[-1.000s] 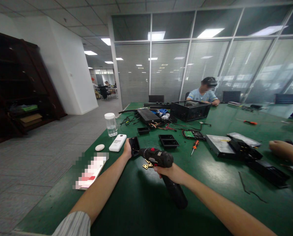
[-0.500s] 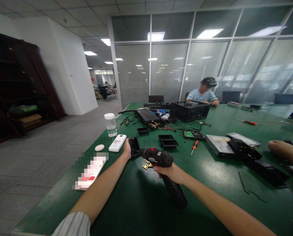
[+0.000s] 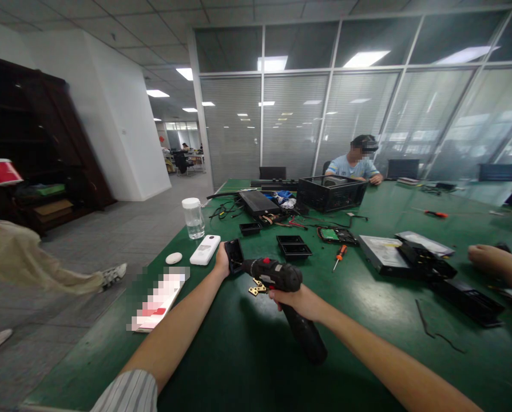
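My right hand (image 3: 297,298) is closed round the handle of a black cordless drill (image 3: 277,274), whose nose points left. In my left hand (image 3: 223,260) a small black plastic box (image 3: 234,255) is held tilted, its hollow side facing the drill. The drill's tip is at the box's right side; whether the bit touches a screw is too small to tell. Several brass-coloured metal pieces (image 3: 256,287) lie on the table just below the drill's nose. Beyond the drill is a black two-part tray (image 3: 294,247), with a smaller black box (image 3: 250,229) to its left.
Left of my hands are a white device (image 3: 205,250), a lidded water jar (image 3: 193,218) and a white disc (image 3: 174,258). An orange screwdriver (image 3: 340,257), a drive unit (image 3: 384,256) and a black case (image 3: 330,193) lie rightward. A co-worker's hand (image 3: 493,260) rests at the right.
A walking person carrying a red and white container has come into view at the left edge. My hands, the drill and the small box have hardly moved.
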`<state>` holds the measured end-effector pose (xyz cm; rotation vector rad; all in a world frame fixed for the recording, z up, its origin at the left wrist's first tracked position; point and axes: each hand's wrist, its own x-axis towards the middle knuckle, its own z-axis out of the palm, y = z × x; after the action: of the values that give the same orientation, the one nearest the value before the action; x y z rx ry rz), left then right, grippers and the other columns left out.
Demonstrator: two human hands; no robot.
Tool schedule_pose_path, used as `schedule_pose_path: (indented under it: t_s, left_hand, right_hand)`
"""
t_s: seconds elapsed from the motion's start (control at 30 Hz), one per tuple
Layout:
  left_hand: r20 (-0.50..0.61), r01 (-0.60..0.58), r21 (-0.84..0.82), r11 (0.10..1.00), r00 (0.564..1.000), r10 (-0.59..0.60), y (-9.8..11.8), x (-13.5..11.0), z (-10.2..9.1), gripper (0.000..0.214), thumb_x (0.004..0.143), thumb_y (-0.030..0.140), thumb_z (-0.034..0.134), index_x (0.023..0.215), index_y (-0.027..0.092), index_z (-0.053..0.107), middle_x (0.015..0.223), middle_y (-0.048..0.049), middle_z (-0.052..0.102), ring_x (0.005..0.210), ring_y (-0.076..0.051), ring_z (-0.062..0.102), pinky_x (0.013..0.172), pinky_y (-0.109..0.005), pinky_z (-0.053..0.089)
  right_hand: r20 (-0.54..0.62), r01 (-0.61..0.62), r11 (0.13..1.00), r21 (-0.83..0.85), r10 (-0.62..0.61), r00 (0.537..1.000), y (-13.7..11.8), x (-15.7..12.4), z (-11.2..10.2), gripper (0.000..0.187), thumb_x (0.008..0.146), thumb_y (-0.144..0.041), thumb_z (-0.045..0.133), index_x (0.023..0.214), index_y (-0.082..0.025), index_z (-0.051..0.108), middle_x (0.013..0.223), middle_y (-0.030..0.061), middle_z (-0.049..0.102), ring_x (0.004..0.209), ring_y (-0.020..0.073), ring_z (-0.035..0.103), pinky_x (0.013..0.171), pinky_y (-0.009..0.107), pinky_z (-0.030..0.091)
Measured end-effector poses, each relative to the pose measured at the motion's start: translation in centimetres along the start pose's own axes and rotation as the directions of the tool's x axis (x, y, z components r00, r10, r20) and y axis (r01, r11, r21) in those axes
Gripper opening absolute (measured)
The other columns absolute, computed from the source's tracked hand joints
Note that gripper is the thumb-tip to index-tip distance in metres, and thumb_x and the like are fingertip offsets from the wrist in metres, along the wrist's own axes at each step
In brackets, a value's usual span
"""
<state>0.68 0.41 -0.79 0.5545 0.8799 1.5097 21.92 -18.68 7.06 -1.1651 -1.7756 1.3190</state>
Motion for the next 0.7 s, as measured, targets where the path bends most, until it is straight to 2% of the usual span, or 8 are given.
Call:
schedule_pose_path:
  t_s: [0.7]
  left_hand:
    - [0.013, -0.033, 0.011, 0.999, 0.999, 0.033, -0.23, 0.25, -0.19, 0.026, 0.073, 0.044, 0.054, 0.067, 0.020, 0.052, 0.054, 0.0037, 0.051, 0.047, -0.013, 0.049, 0.049, -0.024, 0.041]
  right_hand:
    - [0.008, 0.027, 0.998, 0.057, -0.028, 1.000, 0.50, 0.26, 0.04, 0.029, 0.077, -0.045, 0.065, 0.077, -0.017, 0.056, 0.065, -0.0031, 0.052, 0.059, 0.0121, 0.049, 0.057, 0.026, 0.036]
